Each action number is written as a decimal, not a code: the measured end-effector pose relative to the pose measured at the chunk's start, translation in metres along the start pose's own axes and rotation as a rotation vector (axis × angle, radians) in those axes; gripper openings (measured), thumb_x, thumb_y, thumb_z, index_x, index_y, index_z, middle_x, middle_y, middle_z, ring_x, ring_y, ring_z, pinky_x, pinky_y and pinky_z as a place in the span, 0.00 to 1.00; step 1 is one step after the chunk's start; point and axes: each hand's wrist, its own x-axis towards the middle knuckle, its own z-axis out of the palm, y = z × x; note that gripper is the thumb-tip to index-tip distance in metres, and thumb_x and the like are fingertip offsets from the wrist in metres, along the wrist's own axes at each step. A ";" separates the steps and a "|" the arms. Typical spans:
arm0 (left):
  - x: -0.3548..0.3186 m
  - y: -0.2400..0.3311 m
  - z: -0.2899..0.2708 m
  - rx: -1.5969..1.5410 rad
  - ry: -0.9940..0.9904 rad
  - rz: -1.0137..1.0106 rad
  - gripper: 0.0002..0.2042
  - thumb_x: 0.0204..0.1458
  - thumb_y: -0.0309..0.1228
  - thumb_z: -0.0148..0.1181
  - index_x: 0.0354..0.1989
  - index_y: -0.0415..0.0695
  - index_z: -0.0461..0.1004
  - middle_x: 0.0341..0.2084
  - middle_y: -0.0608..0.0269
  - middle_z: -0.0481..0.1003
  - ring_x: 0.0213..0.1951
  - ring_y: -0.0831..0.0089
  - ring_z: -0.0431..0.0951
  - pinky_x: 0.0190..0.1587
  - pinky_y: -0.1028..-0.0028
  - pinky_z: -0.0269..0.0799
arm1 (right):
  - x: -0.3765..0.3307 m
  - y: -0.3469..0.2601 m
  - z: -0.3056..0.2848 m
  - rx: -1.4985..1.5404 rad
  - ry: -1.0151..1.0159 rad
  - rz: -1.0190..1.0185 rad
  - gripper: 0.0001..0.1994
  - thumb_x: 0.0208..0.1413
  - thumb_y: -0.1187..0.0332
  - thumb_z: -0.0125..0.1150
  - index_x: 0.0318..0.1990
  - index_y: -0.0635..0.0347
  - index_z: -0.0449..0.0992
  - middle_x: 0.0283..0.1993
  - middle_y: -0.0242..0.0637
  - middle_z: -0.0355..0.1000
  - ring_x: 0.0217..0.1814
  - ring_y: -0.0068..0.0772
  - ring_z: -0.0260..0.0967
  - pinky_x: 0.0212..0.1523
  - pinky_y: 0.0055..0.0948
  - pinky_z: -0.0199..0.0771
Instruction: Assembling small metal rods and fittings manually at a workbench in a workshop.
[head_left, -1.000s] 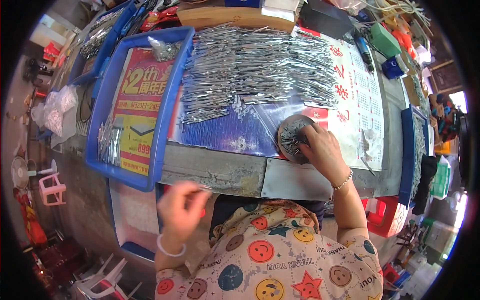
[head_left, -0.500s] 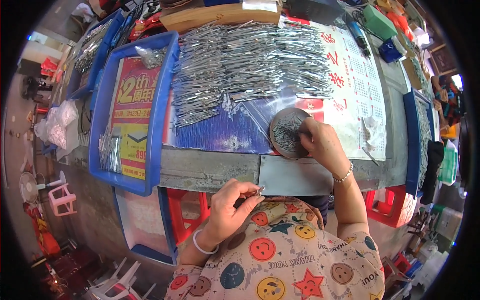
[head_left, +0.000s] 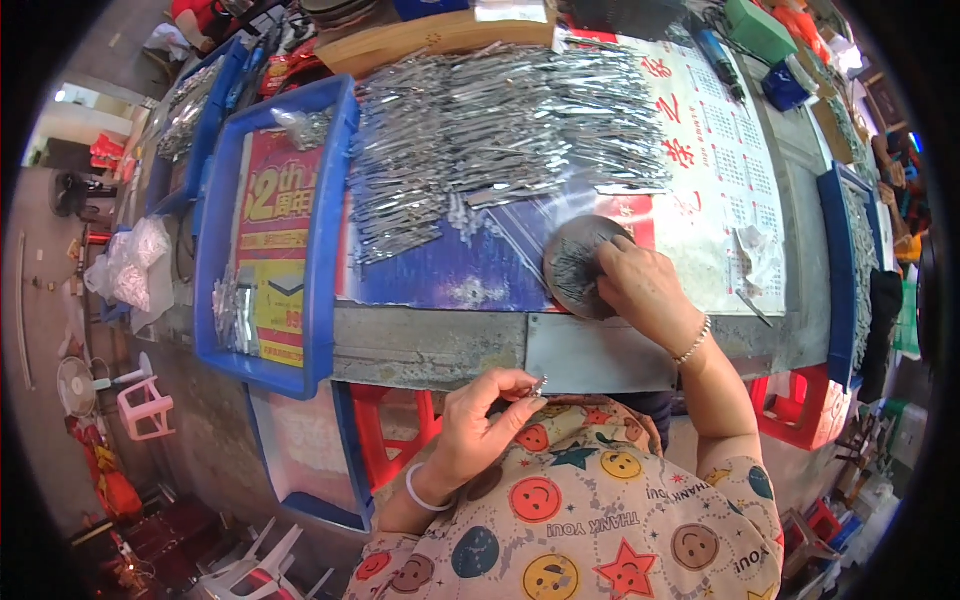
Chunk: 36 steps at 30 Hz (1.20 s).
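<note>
My left hand (head_left: 485, 425) is closed near the table's front edge. A small shiny metal part (head_left: 540, 385) is pinched between its thumb and forefinger; its exact kind is too small to tell. My right hand (head_left: 645, 290) reaches into a round, dark shallow dish (head_left: 563, 295), fingers bunched together at its right side. Thin grey metal pins (head_left: 573, 258) lie in the dish. Whatever the right fingertips pinch is hidden. Beyond the dish, long thin metal strips (head_left: 500, 120) are spread in dense rows over printed paper sheets.
A blue tray (head_left: 325, 240) with some metal pieces stands on the left, a plastic bag of parts (head_left: 140, 265) beyond it. Another blue tray (head_left: 838, 290) is at the right. A grey plate (head_left: 600, 355) lies at the front edge. Red stools (head_left: 800, 405) stand below.
The whole view has shifted slightly. My right hand stays at the dish, its fingers a little differently bent. My left hand still pinches the small metal part.
</note>
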 end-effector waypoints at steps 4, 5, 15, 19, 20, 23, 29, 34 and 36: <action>0.001 0.001 -0.002 0.000 -0.020 -0.040 0.10 0.49 0.22 0.64 0.39 0.37 0.74 0.29 0.62 0.77 0.32 0.79 0.76 0.37 0.78 0.72 | 0.000 0.001 -0.001 -0.087 -0.047 0.010 0.07 0.45 0.73 0.57 0.33 0.62 0.69 0.34 0.45 0.69 0.34 0.49 0.71 0.34 0.42 0.71; 0.001 -0.004 0.000 -0.009 -0.025 -0.009 0.10 0.49 0.22 0.64 0.40 0.37 0.74 0.30 0.60 0.77 0.33 0.79 0.76 0.37 0.78 0.72 | 0.000 0.002 -0.001 -0.104 -0.085 0.025 0.07 0.45 0.72 0.56 0.32 0.62 0.69 0.33 0.45 0.68 0.34 0.49 0.71 0.34 0.43 0.70; -0.004 -0.010 0.002 -0.049 -0.046 0.011 0.11 0.51 0.24 0.63 0.42 0.37 0.73 0.33 0.59 0.77 0.34 0.76 0.77 0.38 0.77 0.73 | 0.008 0.021 -0.011 0.009 -0.137 -0.145 0.07 0.41 0.74 0.57 0.31 0.64 0.69 0.27 0.46 0.70 0.29 0.47 0.71 0.30 0.41 0.69; -0.006 -0.009 0.004 -0.123 -0.033 -0.066 0.09 0.52 0.22 0.62 0.41 0.35 0.73 0.33 0.61 0.76 0.33 0.81 0.75 0.37 0.79 0.72 | -0.005 0.017 -0.023 0.618 -0.015 0.088 0.08 0.44 0.76 0.61 0.31 0.66 0.68 0.21 0.38 0.66 0.24 0.30 0.67 0.26 0.29 0.66; -0.003 -0.007 0.003 -0.105 -0.029 -0.047 0.09 0.52 0.22 0.62 0.41 0.35 0.73 0.31 0.63 0.76 0.32 0.82 0.75 0.36 0.80 0.72 | -0.008 0.018 -0.021 0.697 -0.007 0.125 0.08 0.45 0.76 0.62 0.31 0.65 0.69 0.21 0.33 0.65 0.24 0.22 0.65 0.26 0.26 0.65; 0.001 -0.007 0.002 -0.123 -0.054 -0.054 0.09 0.53 0.19 0.59 0.43 0.34 0.71 0.33 0.62 0.75 0.34 0.81 0.76 0.37 0.80 0.72 | -0.010 -0.002 -0.013 1.355 0.028 0.284 0.09 0.49 0.80 0.60 0.39 0.65 0.73 0.28 0.23 0.67 0.29 0.15 0.65 0.30 0.19 0.67; 0.012 -0.012 0.011 -0.265 -0.097 -0.123 0.07 0.55 0.21 0.57 0.42 0.35 0.71 0.31 0.63 0.77 0.31 0.82 0.76 0.34 0.80 0.73 | -0.032 -0.018 -0.007 1.614 -0.119 0.335 0.08 0.53 0.78 0.61 0.41 0.67 0.73 0.34 0.32 0.72 0.32 0.19 0.70 0.34 0.19 0.73; 0.012 -0.013 0.020 -0.299 -0.146 -0.133 0.07 0.57 0.21 0.56 0.43 0.35 0.70 0.32 0.63 0.75 0.31 0.82 0.74 0.34 0.81 0.72 | -0.042 -0.030 -0.002 1.908 -0.144 0.335 0.05 0.55 0.75 0.61 0.37 0.64 0.73 0.34 0.36 0.73 0.30 0.22 0.70 0.32 0.19 0.72; 0.011 -0.013 0.022 -0.307 -0.111 -0.139 0.07 0.56 0.23 0.57 0.41 0.37 0.72 0.30 0.65 0.76 0.29 0.83 0.75 0.32 0.81 0.72 | -0.046 -0.034 0.005 1.917 -0.060 0.283 0.05 0.56 0.73 0.61 0.36 0.64 0.72 0.32 0.35 0.73 0.29 0.21 0.69 0.30 0.18 0.70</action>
